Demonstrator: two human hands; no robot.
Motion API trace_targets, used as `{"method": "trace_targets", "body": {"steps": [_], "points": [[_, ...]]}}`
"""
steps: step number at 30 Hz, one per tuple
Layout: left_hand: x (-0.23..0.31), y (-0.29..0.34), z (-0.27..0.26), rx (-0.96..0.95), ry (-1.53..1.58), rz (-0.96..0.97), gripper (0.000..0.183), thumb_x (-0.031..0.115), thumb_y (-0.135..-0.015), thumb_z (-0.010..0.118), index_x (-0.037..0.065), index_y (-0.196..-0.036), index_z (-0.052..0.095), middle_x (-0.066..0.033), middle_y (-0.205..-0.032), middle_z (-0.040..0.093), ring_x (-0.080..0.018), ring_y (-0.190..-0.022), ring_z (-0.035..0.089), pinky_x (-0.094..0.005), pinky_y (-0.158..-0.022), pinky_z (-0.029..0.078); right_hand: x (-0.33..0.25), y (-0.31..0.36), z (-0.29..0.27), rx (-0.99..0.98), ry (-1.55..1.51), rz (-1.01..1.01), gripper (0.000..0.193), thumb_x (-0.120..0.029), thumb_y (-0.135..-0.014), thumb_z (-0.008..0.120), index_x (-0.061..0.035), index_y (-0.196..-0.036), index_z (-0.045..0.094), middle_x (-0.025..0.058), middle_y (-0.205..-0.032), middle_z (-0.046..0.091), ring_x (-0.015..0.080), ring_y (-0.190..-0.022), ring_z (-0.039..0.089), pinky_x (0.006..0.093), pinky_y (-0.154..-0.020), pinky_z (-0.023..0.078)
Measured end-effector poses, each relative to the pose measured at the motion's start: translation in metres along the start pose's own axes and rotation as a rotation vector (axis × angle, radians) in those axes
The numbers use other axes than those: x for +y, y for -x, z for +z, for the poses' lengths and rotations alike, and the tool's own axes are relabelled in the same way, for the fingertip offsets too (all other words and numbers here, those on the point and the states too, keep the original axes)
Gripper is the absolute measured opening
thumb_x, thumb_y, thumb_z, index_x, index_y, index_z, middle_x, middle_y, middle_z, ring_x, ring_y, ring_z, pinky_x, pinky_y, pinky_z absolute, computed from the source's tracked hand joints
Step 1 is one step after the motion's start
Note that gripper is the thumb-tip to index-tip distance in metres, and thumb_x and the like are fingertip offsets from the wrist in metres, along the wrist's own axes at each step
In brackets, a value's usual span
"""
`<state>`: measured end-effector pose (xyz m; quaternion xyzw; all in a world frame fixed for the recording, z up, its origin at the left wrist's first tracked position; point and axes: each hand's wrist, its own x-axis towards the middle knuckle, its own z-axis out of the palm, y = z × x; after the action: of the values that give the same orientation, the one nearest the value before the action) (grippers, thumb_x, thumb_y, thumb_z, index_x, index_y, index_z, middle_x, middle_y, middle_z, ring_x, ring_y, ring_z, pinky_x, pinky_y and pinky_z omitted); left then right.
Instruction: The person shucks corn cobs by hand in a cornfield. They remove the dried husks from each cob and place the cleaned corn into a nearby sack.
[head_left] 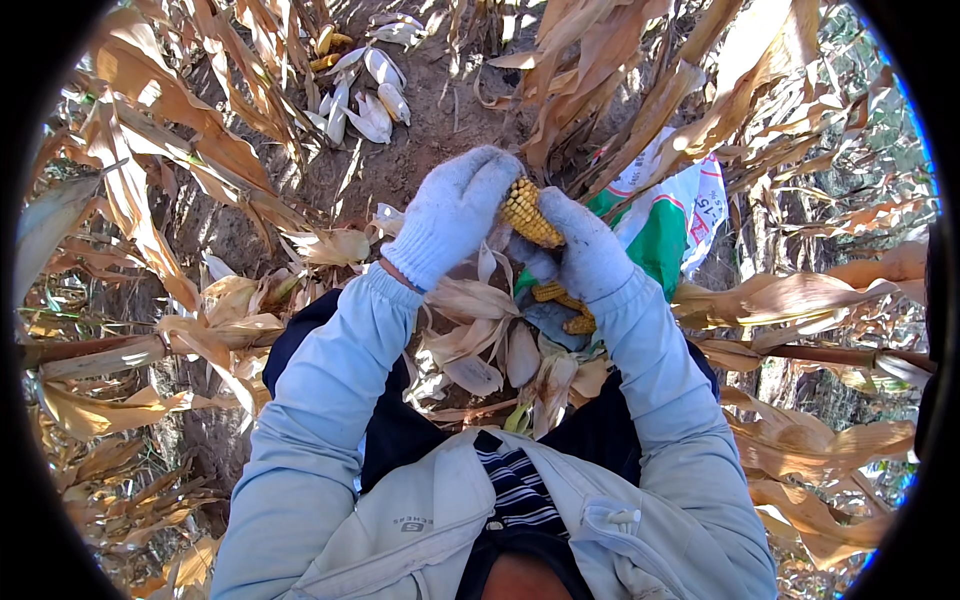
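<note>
A yellow ear of corn (530, 213), its kernels bare, is between my two hands in front of my body. My left hand (452, 212), in a pale knit glove, closes on its upper left side, with the fingertips partly hidden. On the other side my right hand (588, 245), also gloved and greyed with dirt, grips the ear with the thumb on its right edge and the fingers beneath. More yellow ears (562, 298) lie just below my right hand, by the green and white sack (660, 235). Dry pale husks (470, 310) are scattered under my hands.
Several ears in pale husks (368, 100) lie on the bare soil (425, 130) ahead to the left. Dry corn stalks and leaves (140, 180) crowd both sides; a stalk (830, 352) reaches in near my right knee. My dark-trousered legs flank the husks.
</note>
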<state>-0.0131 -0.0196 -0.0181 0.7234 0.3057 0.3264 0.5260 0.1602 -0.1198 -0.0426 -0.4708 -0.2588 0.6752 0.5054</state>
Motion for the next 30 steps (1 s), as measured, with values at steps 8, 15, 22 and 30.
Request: {"method": "trace_targets", "body": {"steps": [8,15,22,30], "points": [[0.012,-0.001,-0.002,-0.084,0.213,-0.105,0.031,0.024,-0.107,0.056,0.001,-0.125,0.066,-0.0076,-0.105,0.072,-0.0103,-0.097,0.065,-0.0279,-0.09,0.053,-0.014,0.005,0.006,-0.044,-0.41,0.14,0.059,-0.06,-0.107,0.045,-0.0051,-0.121,0.061,0.0131,-0.078,0.066,0.0129,-0.042,0.042,0.0251,-0.039,0.032],[0.019,0.002,-0.001,-0.109,0.165,-0.094,0.03,0.024,-0.107,0.056,0.0,-0.12,0.069,-0.0065,-0.104,0.072,-0.0112,-0.098,0.065,-0.0274,-0.09,0.054,-0.007,0.003,-0.006,-0.157,-0.452,0.132,0.055,-0.049,-0.107,0.051,-0.0024,-0.135,0.052,0.0162,-0.109,0.065,0.0128,-0.067,0.06,0.0194,-0.041,0.037],[0.002,-0.004,-0.002,-0.04,0.283,-0.124,0.035,0.029,-0.106,0.058,-0.001,-0.119,0.07,-0.0073,-0.102,0.073,-0.0142,-0.096,0.068,-0.0305,-0.087,0.056,-0.014,0.005,0.009,0.012,-0.415,0.194,0.057,-0.06,-0.107,0.043,-0.0081,-0.122,0.06,0.0136,-0.077,0.065,0.015,-0.041,0.043,0.0263,-0.039,0.034],[0.022,0.001,-0.002,-0.079,-0.097,-0.085,0.036,0.03,-0.104,0.062,0.0,-0.123,0.069,-0.0118,-0.104,0.074,-0.0171,-0.097,0.069,-0.0345,-0.088,0.055,-0.005,0.001,-0.003,-0.079,-0.462,0.17,0.05,-0.048,-0.106,0.055,-0.0046,-0.131,0.057,0.0126,-0.102,0.067,0.0128,-0.066,0.062,0.0202,-0.04,0.039]]}}
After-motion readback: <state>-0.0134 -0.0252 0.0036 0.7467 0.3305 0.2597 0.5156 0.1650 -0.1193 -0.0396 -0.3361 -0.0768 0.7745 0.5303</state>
